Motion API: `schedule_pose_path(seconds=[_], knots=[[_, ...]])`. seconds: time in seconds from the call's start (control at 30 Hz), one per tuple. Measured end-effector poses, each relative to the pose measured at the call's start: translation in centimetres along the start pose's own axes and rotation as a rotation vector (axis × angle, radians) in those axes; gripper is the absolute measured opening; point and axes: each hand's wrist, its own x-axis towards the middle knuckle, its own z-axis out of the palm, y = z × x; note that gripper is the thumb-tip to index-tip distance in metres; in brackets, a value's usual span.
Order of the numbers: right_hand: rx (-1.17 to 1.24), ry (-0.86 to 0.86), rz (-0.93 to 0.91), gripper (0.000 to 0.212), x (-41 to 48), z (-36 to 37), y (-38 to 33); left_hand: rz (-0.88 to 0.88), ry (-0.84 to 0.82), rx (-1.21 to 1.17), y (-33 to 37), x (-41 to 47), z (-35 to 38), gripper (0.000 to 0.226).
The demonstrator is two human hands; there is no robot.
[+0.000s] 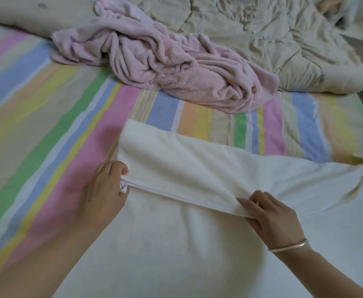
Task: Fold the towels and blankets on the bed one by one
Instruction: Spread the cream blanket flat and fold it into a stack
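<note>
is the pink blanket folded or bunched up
Bunched up: the pink blanket lies in a crumpled heap on the striped sheet.

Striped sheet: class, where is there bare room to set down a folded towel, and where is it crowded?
Widest bare striped sheet lies left of the white towel and left hand, this side of the pink blanket. A narrower strip runs between that blanket and the towel's far edge. The far side is crowded: pink blanket, beige quilt.

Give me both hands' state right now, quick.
Left hand: pinches the corner of the white towel at its hemmed edge.
Right hand: pinches the same hemmed edge further along.
</note>
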Motion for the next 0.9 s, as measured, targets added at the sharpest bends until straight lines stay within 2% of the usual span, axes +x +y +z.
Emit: schedule_pose_path(seconds=[0.13,0.23,0.3,0.5,0.6,0.67,0.73,0.8,0.87,0.9], knots=[[-0.026,-0.007,-0.044,0.032,-4.4,-1.6,-2.7,0.08,-0.044,-0.034,-0.8,-6.7,-2.6,0.037],[-0.02,-0.059,-0.018,0.052,-7.3,-3.3,-5.5,0.053,-0.071,-0.018,-1.1,-11.4,-4.4,0.039],[-0.03,-0.082,-0.008,0.057,-8.7,-3.7,-7.3,0.028,-0.068,-0.005,-1.3,-13.6,-5.0,0.039],[-0.08,-0.009,0.107,0.052,-12.4,-2.5,-11.4,0.057,0.007,0.118,-1.7,-15.3,-7.8,0.024],[-0.108,-0.034,0.188,0.056,-12.9,-1.9,-12.7,0.069,0.019,0.148,-1.5,-15.1,-8.4,0.028],[-0.092,-0.026,0.278,0.05,-13.1,-1.8,-13.5,0.001,0.01,0.125,-1.2,-15.3,-8.4,0.035],[0.053,0.01,0.576,0.032,-12.8,-2.7,-14.5,-0.194,-0.001,0.029,-1.2,-15.5,-8.0,0.04],[0.392,-0.003,1.076,0.021,-12.3,-3.3,-15.4,-0.415,0.012,-0.163,-1.4,-15.7,-7.3,0.031],[1.09,-0.019,1.55,0.033,-11.2,-3.5,-15.7,-0.688,-0.011,-0.542,-1.2,-15.5,-6.9,0.018],[1.386,0.006,1.669,0.036,-10.8,-3.4,-15.7,-0.829,-0.025,-0.745,-0.9,-15.4,-6.8,0.014]])
